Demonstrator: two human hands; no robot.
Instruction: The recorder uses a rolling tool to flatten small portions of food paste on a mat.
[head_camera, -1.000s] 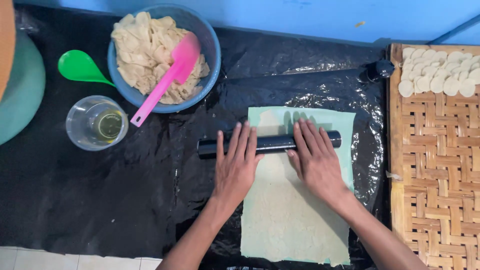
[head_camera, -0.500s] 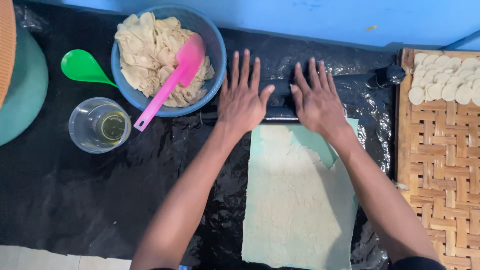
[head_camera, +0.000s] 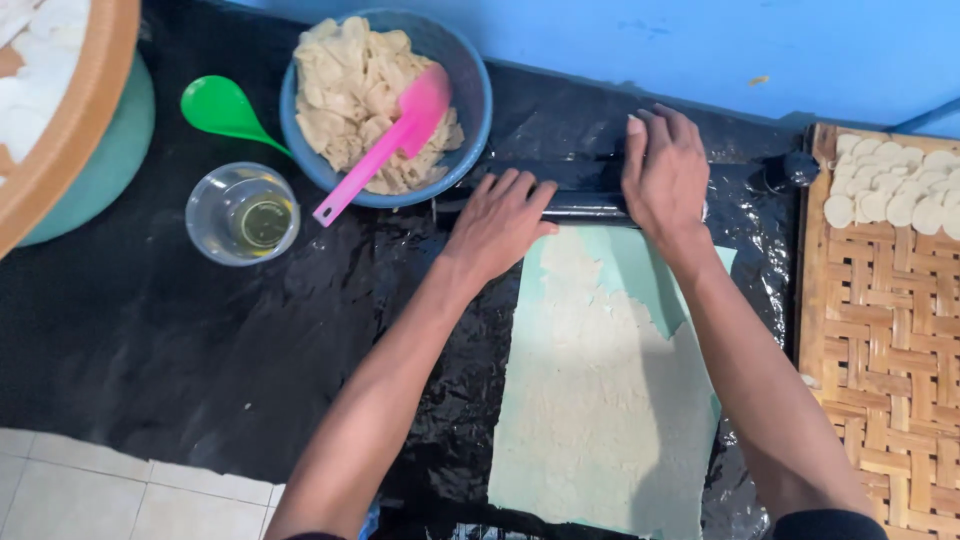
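Both hands (head_camera: 500, 225) (head_camera: 665, 180) have pushed black roller (head_camera: 585, 205) past dough sheet (head_camera: 600, 390).

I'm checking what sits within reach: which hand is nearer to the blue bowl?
Left. The left hand rests on the rolling pin just below the blue bowl; the right hand is farther right on the pin.

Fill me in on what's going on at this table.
A person is rolling dough flat. Both hands, left hand and right hand, press on a dark rolling pin at the far end of a thin dough sheet lying on pale green plastic. A blue bowl of dough scraps with a pink spatula sits beside it; cut rounds lie on a woven tray.
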